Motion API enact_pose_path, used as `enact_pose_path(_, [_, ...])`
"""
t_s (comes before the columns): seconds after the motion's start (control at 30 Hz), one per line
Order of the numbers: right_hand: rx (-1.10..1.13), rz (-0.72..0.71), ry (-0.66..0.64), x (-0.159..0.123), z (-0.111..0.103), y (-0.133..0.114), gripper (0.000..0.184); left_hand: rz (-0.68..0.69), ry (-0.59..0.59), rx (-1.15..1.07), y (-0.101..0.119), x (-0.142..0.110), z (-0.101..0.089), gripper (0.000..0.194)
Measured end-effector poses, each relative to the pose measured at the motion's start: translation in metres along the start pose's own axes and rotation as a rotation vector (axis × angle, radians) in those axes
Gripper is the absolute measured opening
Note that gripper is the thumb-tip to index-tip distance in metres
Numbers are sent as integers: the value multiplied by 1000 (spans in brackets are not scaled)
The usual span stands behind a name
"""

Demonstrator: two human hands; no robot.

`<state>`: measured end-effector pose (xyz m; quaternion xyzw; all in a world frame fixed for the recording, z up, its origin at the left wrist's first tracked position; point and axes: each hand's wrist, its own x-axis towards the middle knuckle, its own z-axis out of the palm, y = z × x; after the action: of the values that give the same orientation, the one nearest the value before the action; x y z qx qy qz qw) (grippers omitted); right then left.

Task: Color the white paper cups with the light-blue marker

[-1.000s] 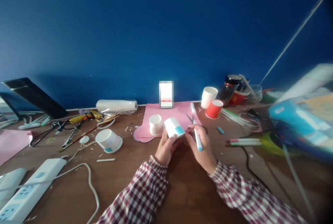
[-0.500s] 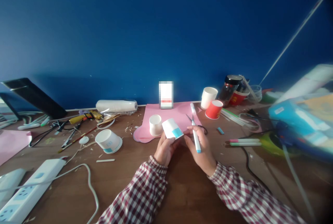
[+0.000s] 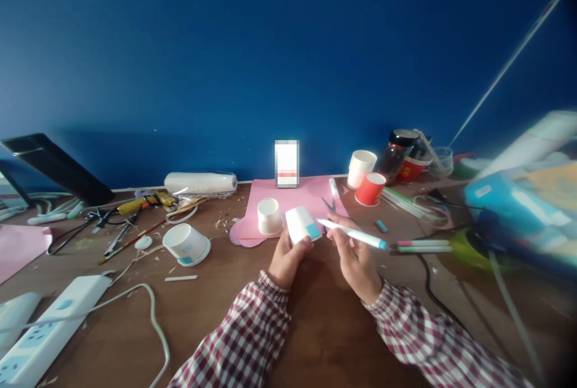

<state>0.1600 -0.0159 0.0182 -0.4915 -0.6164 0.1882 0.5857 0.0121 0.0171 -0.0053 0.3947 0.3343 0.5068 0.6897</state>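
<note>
Beside the left hand [image 3: 283,260] gripping a cup [image 3: 298,223] | right hand [image 3: 358,266], pinching a pen [image 3: 356,235], is swinging it cupward | seemingly aligning both

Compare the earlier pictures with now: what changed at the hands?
The marker in the right hand has swung round: its blue end moved out to the right, and its other end now points left, toward the held cup. Nothing was let go. The left hand still grips that cup; the jar stayed put.

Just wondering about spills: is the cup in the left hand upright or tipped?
Tipped: the white cup in the left hand leans, its sides slanting. Its inside isn't visible.
</note>
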Motion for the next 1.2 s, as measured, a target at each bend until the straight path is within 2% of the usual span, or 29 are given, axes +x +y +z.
enact_pose_path(0.13, [-26, -51, 1, -2, 1, 1, 23, 37, -53, 77, -4, 0, -3, 47])
enact_pose_path(0.3, [-51, -7, -4, 0, 1, 1, 17, 140, -78, 295, -2, -2, -4, 48])
enact_pose_path(0.43, [-89, 14, -10, 2, -1, -1, 17, 166, -69, 369, 2, -4, -1, 54])
enact_pose_path(0.77, [-174, -60, -23, 5, -2, -4, 16, 137, -15, 301, 1, -4, 1, 47])
enact_pose_path(1.2, [-181, -66, -21, 4, -1, -6, 15, 159, -7, 368, 1, -4, 2, 47])
